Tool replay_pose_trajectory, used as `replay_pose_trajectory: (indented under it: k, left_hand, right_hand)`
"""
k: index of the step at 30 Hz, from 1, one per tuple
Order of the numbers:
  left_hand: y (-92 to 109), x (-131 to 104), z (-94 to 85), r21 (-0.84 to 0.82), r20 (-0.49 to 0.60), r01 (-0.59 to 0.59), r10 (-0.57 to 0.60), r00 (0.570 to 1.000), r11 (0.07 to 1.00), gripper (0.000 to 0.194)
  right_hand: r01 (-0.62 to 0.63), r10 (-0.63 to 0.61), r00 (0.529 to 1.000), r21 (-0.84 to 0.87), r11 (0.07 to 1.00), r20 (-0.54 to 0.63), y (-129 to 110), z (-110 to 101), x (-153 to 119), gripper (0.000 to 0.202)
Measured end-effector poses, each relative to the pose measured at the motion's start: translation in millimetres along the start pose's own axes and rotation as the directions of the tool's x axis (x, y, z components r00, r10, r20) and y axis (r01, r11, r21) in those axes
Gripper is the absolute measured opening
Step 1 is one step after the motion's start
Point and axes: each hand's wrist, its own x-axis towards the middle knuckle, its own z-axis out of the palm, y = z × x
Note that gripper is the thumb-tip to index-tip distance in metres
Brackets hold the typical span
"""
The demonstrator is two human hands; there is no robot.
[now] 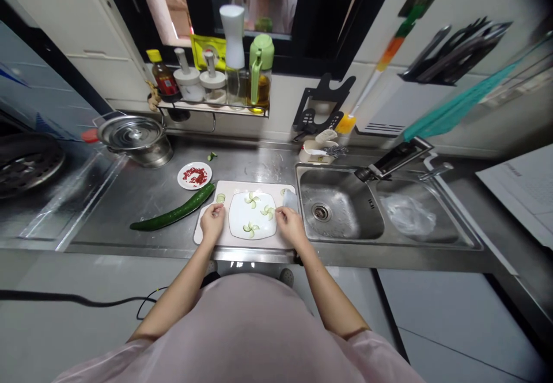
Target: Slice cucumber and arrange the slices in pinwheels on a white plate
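A white square plate lies on a pale cutting board, with three pinwheel shapes of thin cucumber slices on it. My left hand is at the plate's left side, fingers curled together; whatever they hold is too small to make out. At the right rim, my right hand has thumb and fingers pinched, and their contents cannot be made out either. Behind that hand a knife blade rests on the board. A few cucumber slices sit at the board's upper left. A long cucumber extends left of the board.
A small white plate with chopped red pieces stands behind the cucumber. A lidded steel pot is at back left. The sink adjoins the board on the right. Seasoning bottles stand on a wall rack.
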Motion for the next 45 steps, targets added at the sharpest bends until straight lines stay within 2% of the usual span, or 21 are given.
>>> replay_pose_trajectory:
  k: [4, 8, 14, 18, 21, 28, 34, 37, 39, 42, 45]
  left_hand:
    - [-8.0, 2.9, 0.3, -0.036, -0.087, 0.027, -0.03, 0.996, 0.999, 0.035]
    - [-4.7, 9.4, 1.2, 0.058, -0.112, 0.076, -0.069, 0.991, 0.995, 0.035]
    - [10.0, 28.2, 1.6, 0.307, -0.044, 0.113, -0.104, 0.994, 0.945, 0.034]
    - [14.5, 35.0, 7.4, 0.409, -0.008, 0.12, -0.128, 0.992, 0.905, 0.034]
    - [13.0, 36.7, 10.9, 0.444, -0.003, 0.09, -0.099, 0.995, 0.892, 0.032]
    - [10.4, 36.5, 14.2, 0.416, -0.047, -0.029, 0.054, 0.997, 0.909, 0.02]
    - [11.7, 36.3, 16.3, 0.254, -0.056, -0.088, 0.106, 0.993, 0.963, 0.01]
    - [19.5, 38.7, 13.0, 0.059, -0.093, -0.069, 0.075, 0.993, 0.996, 0.008]
    - [32.2, 39.8, 9.5, -0.16, -0.095, -0.048, 0.033, 0.995, 0.986, 0.018]
    - [62.2, 36.3, 1.1, -0.486, 0.012, 0.005, 0.001, 1.0, 0.874, 0.033]
    - [97.0, 24.8, -12.6, -0.597, 0.148, 0.058, 0.04, 0.988, 0.8, 0.039]
  right_hand:
    - [-0.02, 0.024, 0.996, 0.039, 0.999, -0.083, 10.0, -16.2, -5.8, 0.028]
    - [-0.02, 0.027, 0.992, 0.06, 0.998, -0.123, 14.2, -20.6, -8.6, 0.031]
    - [-0.024, 0.031, 0.996, 0.078, 0.997, -0.088, 8.1, -14.5, -12.9, 0.036]
    - [-0.017, 0.021, 0.998, 0.078, 0.997, -0.059, 4.4, -13.6, -14.7, 0.038]
    - [-0.016, 0.02, 0.999, 0.084, 0.996, -0.047, 5.0, -15.0, -15.4, 0.037]
    - [-0.026, 0.03, 0.998, 0.074, 0.997, -0.051, 7.5, -14.8, -17.4, 0.033]
    - [-0.024, 0.026, 1.0, 0.082, 0.996, -0.016, 5.2, -11.3, -18.9, 0.031]
    - [-0.03, 0.031, 1.0, 0.097, 0.995, -0.006, 1.9, -10.9, -16.4, 0.031]
    - [-0.017, 0.018, 1.0, 0.109, 0.994, -0.004, -5.0, -12.4, -9.8, 0.03]
    - [0.045, -0.042, 0.999, 0.143, 0.989, -0.024, -27.2, -17.6, 9.8, 0.027]
    - [0.141, -0.129, 0.989, 0.182, 0.973, -0.077, -60.5, -24.6, 36.0, 0.022]
